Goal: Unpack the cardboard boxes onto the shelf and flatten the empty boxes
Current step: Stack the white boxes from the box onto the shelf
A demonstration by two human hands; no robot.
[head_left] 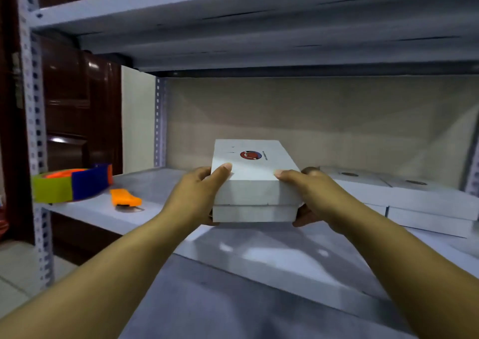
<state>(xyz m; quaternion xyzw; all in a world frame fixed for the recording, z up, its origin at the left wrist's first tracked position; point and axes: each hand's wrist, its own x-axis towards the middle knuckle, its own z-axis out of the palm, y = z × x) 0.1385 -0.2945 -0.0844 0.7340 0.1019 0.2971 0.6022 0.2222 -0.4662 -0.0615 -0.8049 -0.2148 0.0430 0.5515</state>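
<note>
We see the left hand point(197, 196) and right hand point(315, 196) gripping a white box point(252, 180) by its sides above the shelf point(160, 183); two more white boxes point(404, 196) lie at three o'clock; a tape dispenser point(72, 183) at nine.

The white box point(252, 180) in the middle carries a round red and blue emblem on its lid, with a short line of small dark print just to the right of it, too small and blurred to read. The white boxes point(404, 193) at the right bear dark round marks, likewise unreadable.
</note>
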